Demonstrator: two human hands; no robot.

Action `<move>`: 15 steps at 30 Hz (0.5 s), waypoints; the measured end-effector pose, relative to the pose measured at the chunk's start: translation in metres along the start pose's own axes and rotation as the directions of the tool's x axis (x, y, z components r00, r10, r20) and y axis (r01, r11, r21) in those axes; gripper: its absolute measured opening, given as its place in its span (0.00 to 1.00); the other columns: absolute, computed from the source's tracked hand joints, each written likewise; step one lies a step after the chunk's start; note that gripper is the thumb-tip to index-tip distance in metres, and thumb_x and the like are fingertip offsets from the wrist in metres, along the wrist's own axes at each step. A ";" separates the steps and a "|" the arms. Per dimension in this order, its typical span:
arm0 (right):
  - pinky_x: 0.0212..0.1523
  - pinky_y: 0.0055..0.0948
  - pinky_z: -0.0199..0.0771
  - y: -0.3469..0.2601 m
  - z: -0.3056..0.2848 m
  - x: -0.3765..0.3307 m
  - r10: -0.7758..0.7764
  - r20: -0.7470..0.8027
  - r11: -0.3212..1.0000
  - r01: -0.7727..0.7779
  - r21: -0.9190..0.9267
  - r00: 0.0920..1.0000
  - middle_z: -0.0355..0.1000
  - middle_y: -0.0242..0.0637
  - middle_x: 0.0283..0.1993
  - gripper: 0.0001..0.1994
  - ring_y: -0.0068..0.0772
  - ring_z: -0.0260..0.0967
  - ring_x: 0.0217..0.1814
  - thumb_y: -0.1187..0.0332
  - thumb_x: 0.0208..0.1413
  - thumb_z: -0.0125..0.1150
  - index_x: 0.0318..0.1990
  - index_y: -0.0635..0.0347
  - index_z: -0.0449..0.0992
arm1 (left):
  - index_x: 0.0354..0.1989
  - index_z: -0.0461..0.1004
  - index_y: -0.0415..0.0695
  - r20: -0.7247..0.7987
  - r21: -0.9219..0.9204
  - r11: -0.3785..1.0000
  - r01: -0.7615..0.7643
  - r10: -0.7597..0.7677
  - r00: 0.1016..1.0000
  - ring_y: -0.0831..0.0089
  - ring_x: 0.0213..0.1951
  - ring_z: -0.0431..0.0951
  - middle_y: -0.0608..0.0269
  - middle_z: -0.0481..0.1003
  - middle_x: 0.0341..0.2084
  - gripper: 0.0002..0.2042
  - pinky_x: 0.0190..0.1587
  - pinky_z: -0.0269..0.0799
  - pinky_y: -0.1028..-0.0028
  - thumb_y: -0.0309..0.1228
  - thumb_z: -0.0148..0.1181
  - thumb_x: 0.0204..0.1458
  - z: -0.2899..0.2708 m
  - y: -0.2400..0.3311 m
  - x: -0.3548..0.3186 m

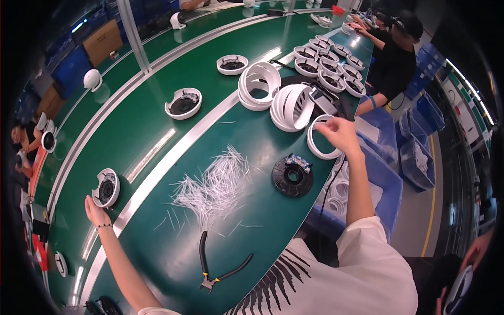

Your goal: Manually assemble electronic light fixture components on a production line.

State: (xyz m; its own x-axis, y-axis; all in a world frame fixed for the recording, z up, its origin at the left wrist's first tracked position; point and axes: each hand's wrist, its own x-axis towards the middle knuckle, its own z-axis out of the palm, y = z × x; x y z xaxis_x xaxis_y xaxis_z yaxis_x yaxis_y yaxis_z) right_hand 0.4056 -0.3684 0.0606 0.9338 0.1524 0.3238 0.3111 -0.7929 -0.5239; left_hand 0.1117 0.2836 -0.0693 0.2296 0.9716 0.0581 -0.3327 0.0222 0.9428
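My left hand has its fingers stretched out along the near side of a white round housing with a black inside, which sits on the green conveyor at the left. My right hand is closed, thumb and fingers pinched at the upper rim of a white plastic ring by the table's right edge. In front of that ring, a black disc with a small circuit board lies on the worktable. Stacked white rings and another ring stack stand just beyond.
A loose pile of thin white strips covers the worktable's middle. Open cutting pliers lie near me. More housings rest on the conveyor, and several crowd the far right. A blue bin stands below the table's right edge; a person works beyond.
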 end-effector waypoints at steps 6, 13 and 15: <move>0.26 0.30 0.65 0.013 0.051 -0.002 -0.077 0.191 0.980 0.109 -0.167 0.979 0.68 0.43 0.18 0.13 0.36 0.67 0.21 0.62 0.34 0.63 0.19 0.65 0.73 | 0.51 0.59 0.44 -0.021 0.273 0.929 -0.249 0.264 0.964 0.70 0.54 0.57 0.64 0.62 0.51 0.18 0.53 0.50 0.66 0.37 0.44 0.53 0.000 0.081 -0.091; 0.31 0.29 0.66 -0.008 -0.017 -0.052 -0.087 -0.101 0.987 0.073 -0.142 0.991 0.71 0.45 0.30 0.13 0.30 0.68 0.30 0.65 0.47 0.52 0.36 0.66 0.71 | 0.42 0.67 0.39 -0.107 0.451 0.798 -0.400 0.493 0.863 0.74 0.46 0.66 0.60 0.68 0.42 0.11 0.48 0.61 0.75 0.25 0.45 0.51 -0.091 0.171 -0.181; 0.28 0.21 0.66 -0.018 -0.023 -0.072 -0.021 -0.293 0.989 0.062 0.131 0.956 0.71 0.38 0.29 0.12 0.25 0.66 0.28 0.67 0.51 0.50 0.39 0.67 0.70 | 0.40 0.68 0.35 -0.035 0.650 0.613 -0.449 0.614 0.789 0.75 0.43 0.68 0.59 0.70 0.38 0.10 0.46 0.61 0.79 0.22 0.45 0.50 -0.135 0.193 -0.191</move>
State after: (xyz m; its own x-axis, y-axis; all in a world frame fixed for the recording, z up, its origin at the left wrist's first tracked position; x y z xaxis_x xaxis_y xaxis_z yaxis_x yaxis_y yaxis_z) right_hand 0.3290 -0.3788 0.0652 0.8343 -0.0107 0.5511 0.3886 -0.6978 -0.6017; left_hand -0.1198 0.1343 0.0575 -0.0548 0.7881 0.6131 0.2871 -0.5757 0.7656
